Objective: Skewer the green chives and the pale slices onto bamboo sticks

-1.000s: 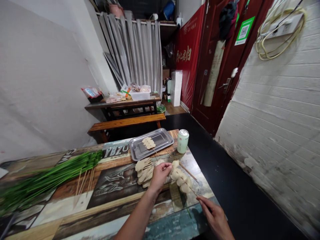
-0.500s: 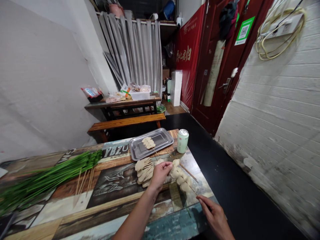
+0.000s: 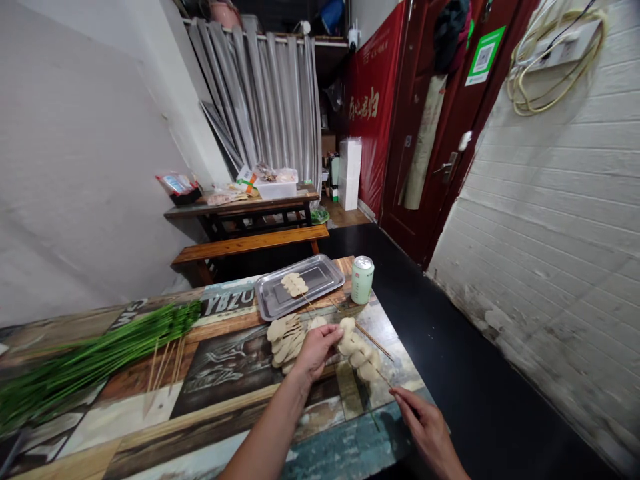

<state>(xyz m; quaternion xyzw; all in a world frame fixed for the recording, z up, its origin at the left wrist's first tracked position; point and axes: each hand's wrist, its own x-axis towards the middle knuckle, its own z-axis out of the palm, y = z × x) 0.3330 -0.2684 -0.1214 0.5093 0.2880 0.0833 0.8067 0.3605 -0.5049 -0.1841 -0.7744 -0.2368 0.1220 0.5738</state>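
Note:
My right hand pinches the lower end of a thin wooden skewer. Several pale, flat slices are threaded along it, held above the table. At the far end of the row, my left hand has its thumb and fingers closed on the edge of the last slice. A pile of similar loose slices lies just left of that hand, partly hidden behind it. Beyond the hands, a metal tray bears one finished-looking skewer of slices, its stick reaching over the rim.
A green drink can stands right of the tray. Bare skewers lie near it, others at left beside a bundle of long green stalks. The patterned table ends at right. A wooden bench stands behind.
The whole view has shifted slightly. Both hands keep hold of the skewered slices in nearly the same pose.

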